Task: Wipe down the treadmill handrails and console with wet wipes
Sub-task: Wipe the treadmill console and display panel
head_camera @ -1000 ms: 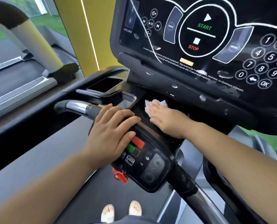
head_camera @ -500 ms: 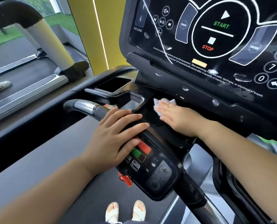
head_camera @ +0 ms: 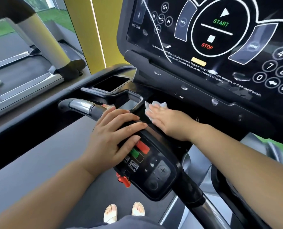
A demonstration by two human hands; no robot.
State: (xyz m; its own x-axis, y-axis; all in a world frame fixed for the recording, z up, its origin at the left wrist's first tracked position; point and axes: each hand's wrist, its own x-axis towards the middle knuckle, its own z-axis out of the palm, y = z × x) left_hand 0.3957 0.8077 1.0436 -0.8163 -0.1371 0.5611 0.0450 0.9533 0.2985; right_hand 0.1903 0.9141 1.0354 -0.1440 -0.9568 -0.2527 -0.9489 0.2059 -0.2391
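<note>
Step in hand, likely: wiping ledge under console (head_camera: 220,55). Right hand (head_camera: 167,119) flat, grip wide, pressed wipe (head_camera: 155,104) on ledge just beyond button panel (head_camera: 154,171). Left hand (head_camera: 114,134) rested on panel near handrail (head_camera: 81,105), grip slack, empty. Next: sweep right, even pressure, wipe kept under palm.

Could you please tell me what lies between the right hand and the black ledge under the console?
A white wet wipe. The right hand presses it flat on the ledge. In the head view, its crumpled edges show past the fingers.
</note>
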